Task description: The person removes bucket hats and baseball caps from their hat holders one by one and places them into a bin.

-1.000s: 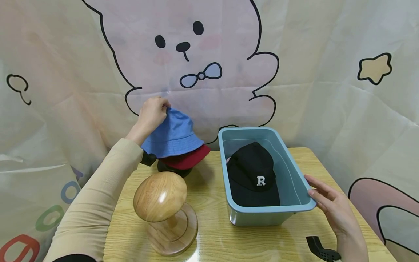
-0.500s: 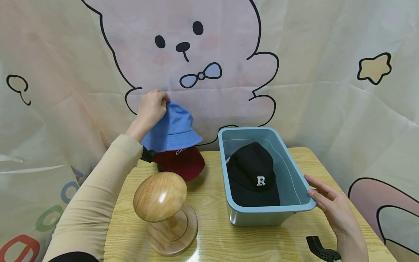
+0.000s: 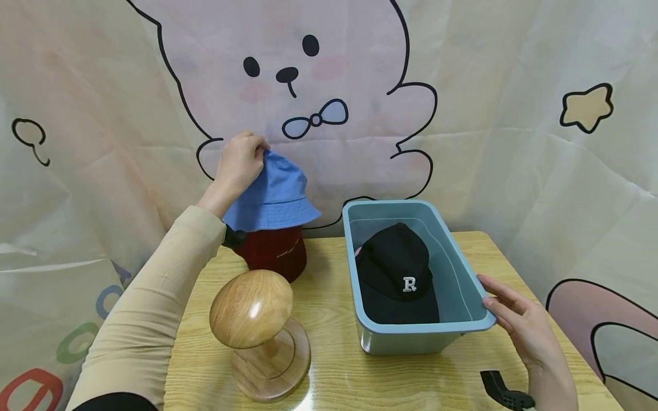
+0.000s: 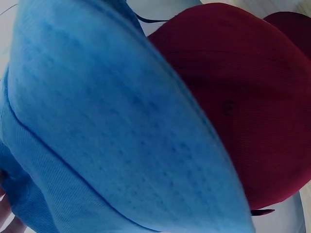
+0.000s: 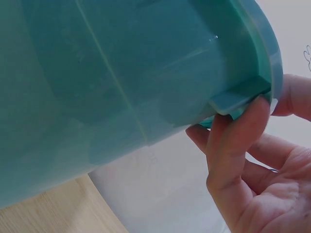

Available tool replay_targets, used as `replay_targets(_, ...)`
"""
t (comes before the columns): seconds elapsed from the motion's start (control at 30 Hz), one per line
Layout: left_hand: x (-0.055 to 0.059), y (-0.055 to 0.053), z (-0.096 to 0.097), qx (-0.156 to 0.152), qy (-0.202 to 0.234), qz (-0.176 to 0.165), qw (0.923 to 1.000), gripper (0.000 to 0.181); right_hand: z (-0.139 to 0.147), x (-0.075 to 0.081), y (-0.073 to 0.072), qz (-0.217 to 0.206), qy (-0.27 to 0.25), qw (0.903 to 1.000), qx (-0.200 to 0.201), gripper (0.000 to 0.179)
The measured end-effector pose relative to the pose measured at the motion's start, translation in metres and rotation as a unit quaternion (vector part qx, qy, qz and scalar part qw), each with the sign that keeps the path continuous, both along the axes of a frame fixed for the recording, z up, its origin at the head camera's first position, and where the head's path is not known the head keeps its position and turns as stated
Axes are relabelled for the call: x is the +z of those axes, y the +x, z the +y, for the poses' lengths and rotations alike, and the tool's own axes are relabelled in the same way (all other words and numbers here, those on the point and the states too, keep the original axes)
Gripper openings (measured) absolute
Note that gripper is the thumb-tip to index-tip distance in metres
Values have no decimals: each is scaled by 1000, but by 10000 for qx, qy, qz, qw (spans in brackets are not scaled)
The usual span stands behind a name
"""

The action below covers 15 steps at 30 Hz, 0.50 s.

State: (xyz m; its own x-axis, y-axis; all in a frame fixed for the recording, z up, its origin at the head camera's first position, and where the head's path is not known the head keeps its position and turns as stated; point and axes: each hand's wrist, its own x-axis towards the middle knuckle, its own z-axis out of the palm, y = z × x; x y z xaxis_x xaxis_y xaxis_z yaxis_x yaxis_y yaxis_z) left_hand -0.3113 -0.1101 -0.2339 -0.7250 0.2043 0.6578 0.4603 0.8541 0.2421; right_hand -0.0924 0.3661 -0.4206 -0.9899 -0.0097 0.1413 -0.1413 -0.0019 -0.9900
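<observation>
My left hand (image 3: 240, 165) pinches the crown of a blue bucket hat (image 3: 280, 194) at the back left of the table. In the left wrist view the bucket hat (image 4: 112, 111) fills much of the picture, with fingertips at the lower left edge. Right below its brim is a dark red baseball cap (image 3: 277, 251) with small lettering, partly hidden by the hat. My right hand (image 3: 526, 319) grips the rim of a blue plastic bin (image 3: 418, 328). In the right wrist view, fingers curl under the rim of the bin (image 5: 146, 73). A black cap (image 3: 398, 268) with a white R lies inside the bin.
A wooden hat stand (image 3: 252, 308) with a domed top and round base stands in front of the red cap. The wooden table (image 3: 334, 377) reaches back to a printed cloth backdrop (image 3: 493, 142). The bin sits right of the stand.
My left hand has risen with the blue bucket hat. Below it, the red cap has tipped, so its lettered crown now shows, and it hides the black shape beneath. My right hand stays still.
</observation>
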Motion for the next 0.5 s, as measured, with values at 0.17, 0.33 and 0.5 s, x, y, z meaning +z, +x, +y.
replay_targets(0.17,4,2,3,-38,50,84,9999,24,0,0,1,20,-30,10000,25,47)
replay_targets(0.33,10,3,5,-50,74,135,9999,24,0,-1,2,18,-46,10000,50,47)
replay_targets(0.5,16,5,8,-78,78,124,9999,25,0,0,2,18,-31,10000,46,47)
